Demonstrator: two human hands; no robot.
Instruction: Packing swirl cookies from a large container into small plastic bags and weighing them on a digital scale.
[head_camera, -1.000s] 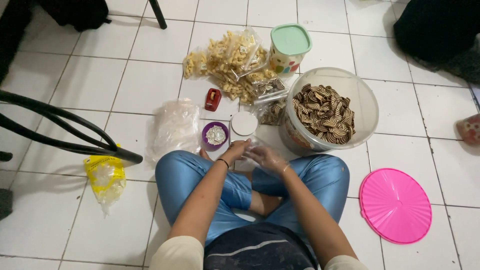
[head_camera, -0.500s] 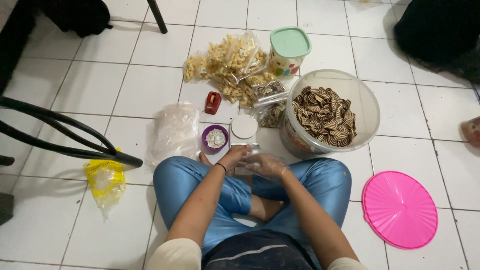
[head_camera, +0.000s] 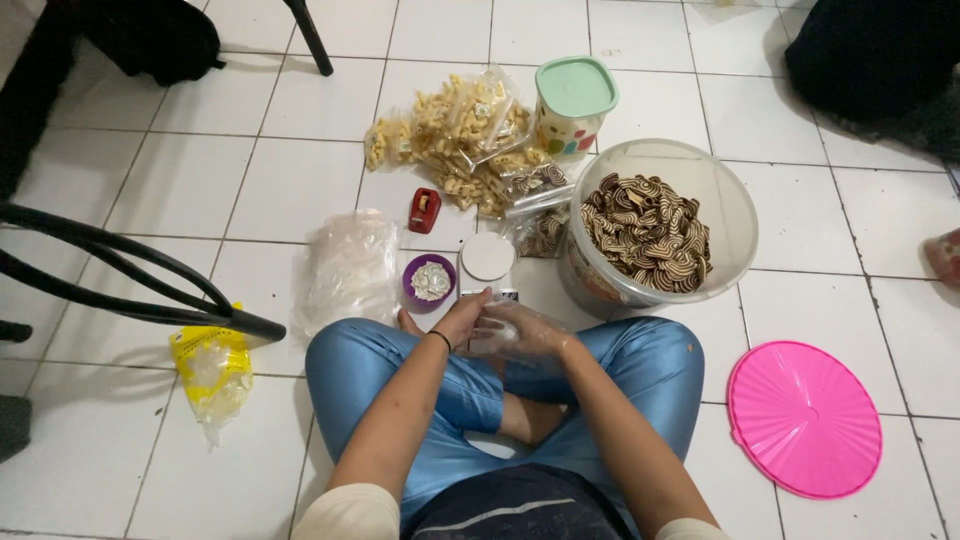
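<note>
The person sits cross-legged on the white tiled floor (head_camera: 160, 180), both hands meeting just above the knees. The right hand (head_camera: 525, 333) wears a thin clear plastic glove (head_camera: 505, 335), and the left hand (head_camera: 462, 318) touches it at the fingers, curled loosely around the glove's edge (whether it pinches the film or only rests on it cannot be told). Neither hand holds anything else.

Just beyond the hands, on the far side, sits a small scale with a round white plate (head_camera: 488, 258), and to its left a little purple bowl (head_camera: 430, 283) holding something pale. Left of that lies a stack of clear plastic bags (head_camera: 348, 268). To the right of the hands stands a big clear tub (head_camera: 725, 215) full of brown-and-cream striped snacks (head_camera: 648, 232). Farther off are packed bags of yellow snacks (head_camera: 455, 135), a red tape dispenser (head_camera: 424, 210) and a canister with a mint-green lid (head_camera: 574, 100). A pink round lid (head_camera: 805, 418) lies near right.
</note>
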